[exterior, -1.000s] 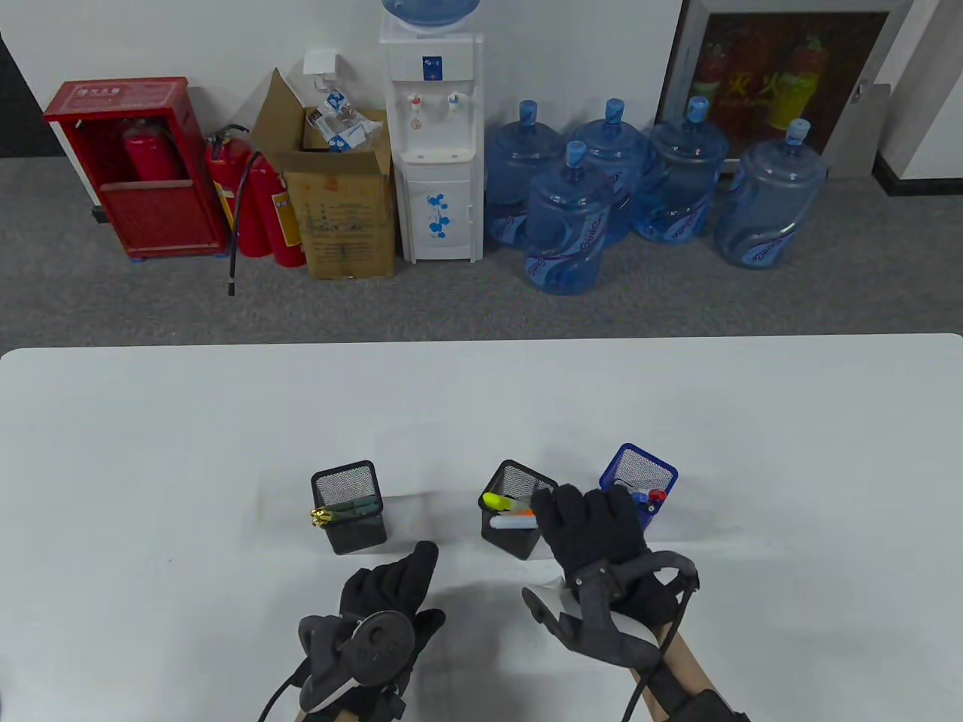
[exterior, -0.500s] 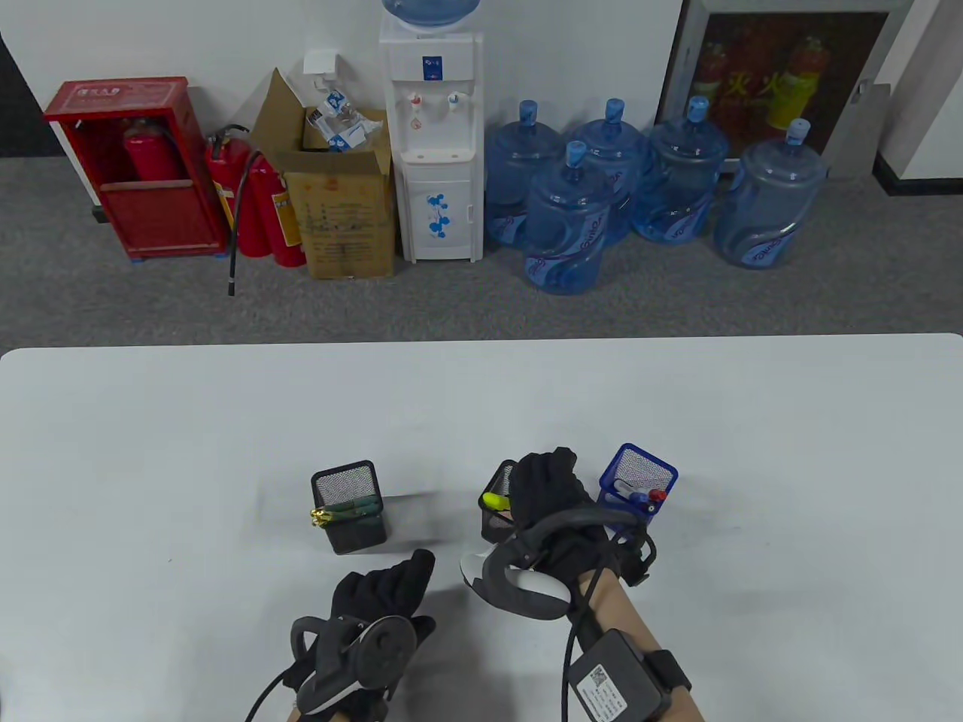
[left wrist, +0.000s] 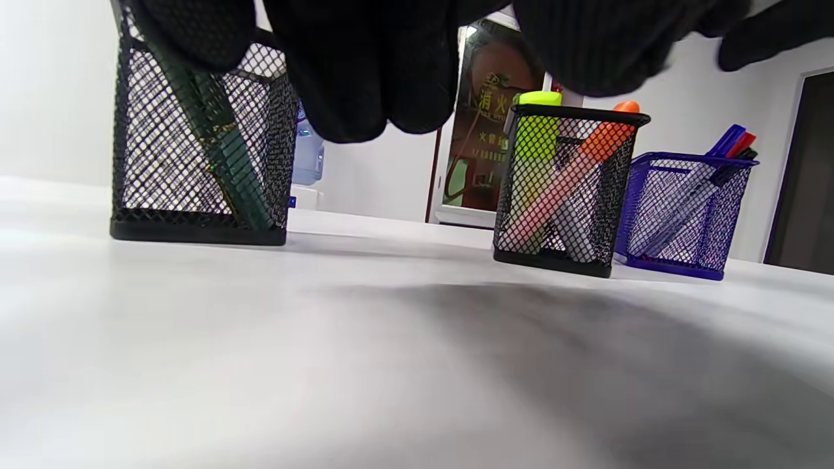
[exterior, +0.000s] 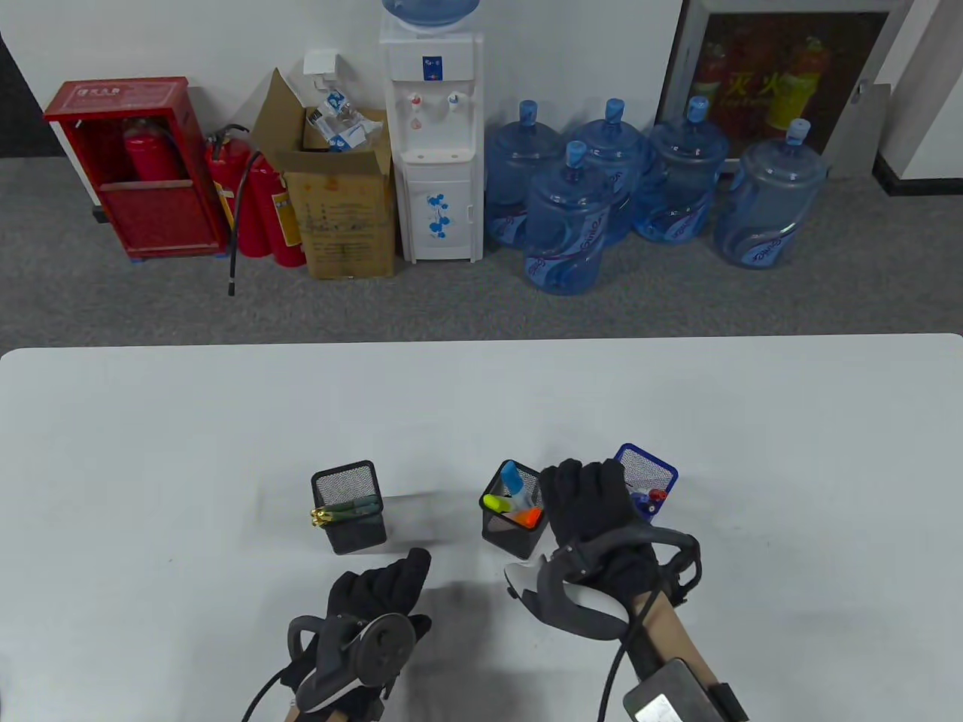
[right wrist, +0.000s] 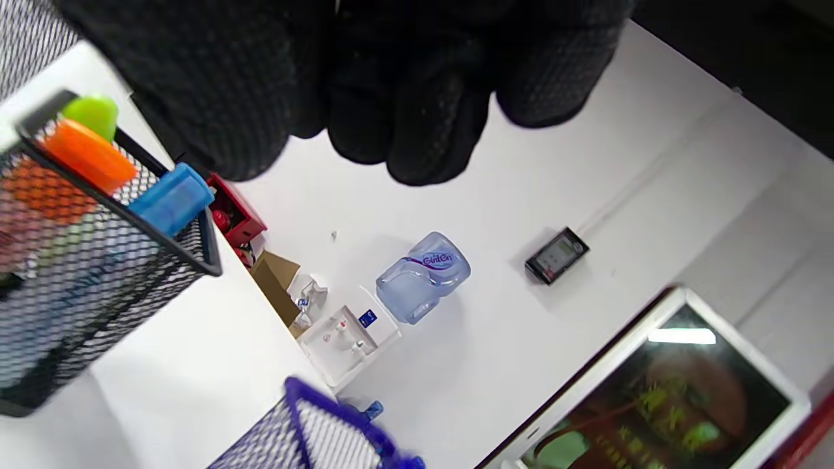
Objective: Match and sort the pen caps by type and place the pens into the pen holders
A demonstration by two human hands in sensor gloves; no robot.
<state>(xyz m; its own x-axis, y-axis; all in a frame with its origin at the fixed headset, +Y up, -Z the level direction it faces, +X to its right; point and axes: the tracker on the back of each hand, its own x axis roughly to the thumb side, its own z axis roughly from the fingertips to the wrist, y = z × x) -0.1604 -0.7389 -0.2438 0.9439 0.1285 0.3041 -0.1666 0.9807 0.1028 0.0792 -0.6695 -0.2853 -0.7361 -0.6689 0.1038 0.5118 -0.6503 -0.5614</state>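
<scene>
Fingers point(exterior: 410, 571) of left hand point(exterior: 376, 602) and right hand point(exterior: 594, 511) relaxed, empty, near 3 pen holders point(exterior: 514, 519).

We see three mesh holders in a row: the left black holder point(exterior: 348, 506), the middle black holder point(exterior: 514, 519) and the blue holder point(exterior: 645, 481). A wide bare gap of table point(exterior: 432, 519) lies between the left and middle ones, while the right hand point(exterior: 594, 519) fills the narrow space between middle and blue. Behind the row the tabletop stretches open to its far edge, and the left hand point(exterior: 376, 602) sits on the near side in front of the wide gap.
</scene>
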